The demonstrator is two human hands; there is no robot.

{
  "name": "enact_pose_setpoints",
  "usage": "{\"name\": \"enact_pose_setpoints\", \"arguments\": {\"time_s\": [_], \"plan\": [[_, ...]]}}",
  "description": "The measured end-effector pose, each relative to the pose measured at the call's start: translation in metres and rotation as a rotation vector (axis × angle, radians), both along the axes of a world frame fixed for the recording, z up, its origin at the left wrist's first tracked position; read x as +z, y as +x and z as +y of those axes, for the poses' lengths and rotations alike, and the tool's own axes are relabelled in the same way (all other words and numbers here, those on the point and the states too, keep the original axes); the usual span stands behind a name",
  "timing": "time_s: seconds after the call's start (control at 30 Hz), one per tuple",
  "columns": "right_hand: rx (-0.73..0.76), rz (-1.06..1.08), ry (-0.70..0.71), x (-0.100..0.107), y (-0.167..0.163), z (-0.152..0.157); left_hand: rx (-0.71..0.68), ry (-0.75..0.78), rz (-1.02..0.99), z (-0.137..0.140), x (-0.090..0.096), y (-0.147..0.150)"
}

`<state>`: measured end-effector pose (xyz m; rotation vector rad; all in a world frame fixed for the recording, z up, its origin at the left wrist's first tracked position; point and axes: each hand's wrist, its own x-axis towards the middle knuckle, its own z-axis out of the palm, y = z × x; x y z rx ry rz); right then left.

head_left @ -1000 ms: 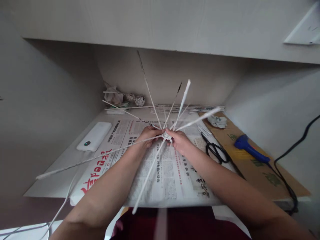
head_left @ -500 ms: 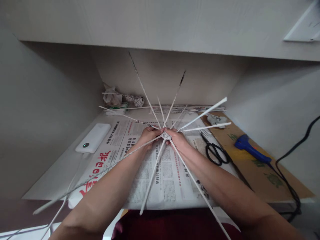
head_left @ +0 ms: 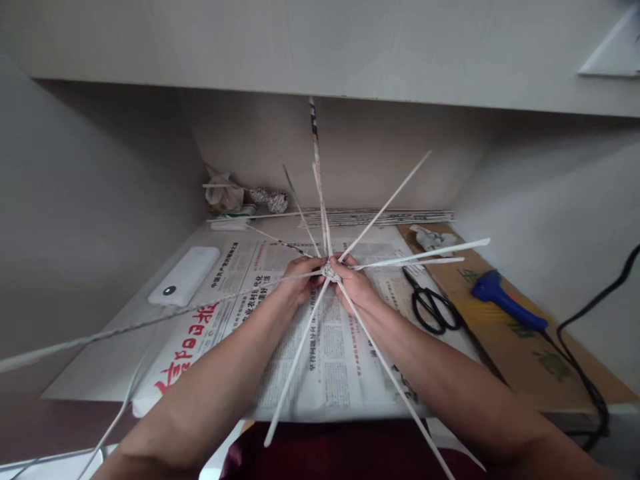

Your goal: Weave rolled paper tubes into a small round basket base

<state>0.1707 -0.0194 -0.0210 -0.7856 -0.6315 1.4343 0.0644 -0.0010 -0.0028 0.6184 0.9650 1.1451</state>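
Between my hands, above the newspaper, is a small woven paper hub [head_left: 331,271] with several long rolled-paper strips [head_left: 299,363] fanning out from it on all sides. My left hand [head_left: 301,277] grips the hub's left side, its thumb and fingers closed at the edge. On the right side my right hand [head_left: 353,280] is closed on the same piece, thumb on top. One strip [head_left: 170,319] crosses over my left forearm to the picture's left edge. Another strip [head_left: 395,380] runs down over my right forearm. The fingers under the hub are mostly hidden.
Newspaper [head_left: 330,380] covers the table. Black scissors [head_left: 433,307] and a blue glue gun [head_left: 507,303] on cardboard [head_left: 530,353] lie at right. At left is a white power bank [head_left: 185,275]. A bundle of paper rolls [head_left: 380,218] lies along the back wall.
The woven piece has turned a little between my hands: the upper strips point in new directions, and the left one has swung up and outward. Both hands keep their grip.
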Motion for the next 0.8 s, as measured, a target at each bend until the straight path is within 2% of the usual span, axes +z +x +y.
{"name": "enact_pose_setpoints", "arguments": {"time_s": [0.27,0.5,0.8], "plan": [[-0.008,-0.067,0.019,-0.001,0.003,0.0,-0.007,-0.04,0.027,0.002,0.002,-0.003],[0.149,-0.154,-0.047,0.006,0.008,-0.001,-0.072,0.005,0.023,0.006,-0.007,-0.006],[-0.011,-0.146,-0.042,0.004,0.007,0.003,-0.061,0.109,0.14,0.003,-0.011,-0.006]]}}
